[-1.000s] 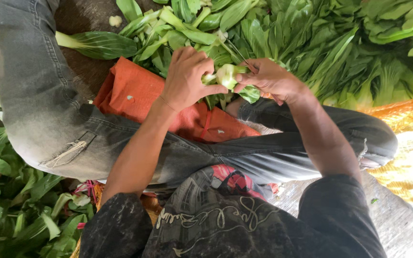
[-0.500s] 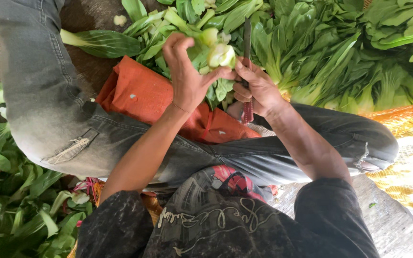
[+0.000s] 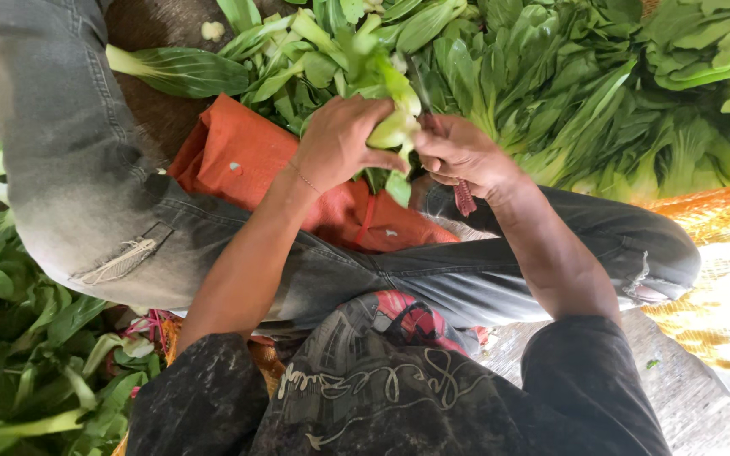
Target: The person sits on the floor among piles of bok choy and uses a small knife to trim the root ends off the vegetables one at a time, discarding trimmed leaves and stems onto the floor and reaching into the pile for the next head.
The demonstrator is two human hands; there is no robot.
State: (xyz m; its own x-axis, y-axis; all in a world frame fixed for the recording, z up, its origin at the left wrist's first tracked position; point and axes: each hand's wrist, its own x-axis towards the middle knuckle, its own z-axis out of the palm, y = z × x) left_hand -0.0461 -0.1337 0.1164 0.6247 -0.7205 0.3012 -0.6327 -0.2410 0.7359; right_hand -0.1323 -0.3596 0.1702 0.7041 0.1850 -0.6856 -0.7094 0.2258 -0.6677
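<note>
Nearest the camera, the dark patterned shirt [image 3: 399, 397] fills the bottom of the view and hides the person's lap; beyond it the grey jeans [image 3: 78, 194] run off the top edge on one side and bend across on the other, so neither foot shows; an orange mesh sack [image 3: 238, 165] lies over the near leg, partly covered by the forearms. Above it the left hand [image 3: 340, 139] is closed around a head of bok choy [image 3: 394, 127], fingers wrapped over its pale green stem end, so most of the stalk is hidden inside the fist; only the pale base, a few bright green leaves above and one leaf hanging below can be made out. The right hand [image 3: 458, 152] sits just beside it, curled tight on a knife [image 3: 464, 198]; only the reddish handle end shows under the palm, and the thin dark blade is hard to follow against the greens. Farther off, a heap of leafy greens [image 3: 601, 93] spreads past the top and right edges; more loose leaves [image 3: 19, 371] lie at the left, cut off by the frame.
</note>
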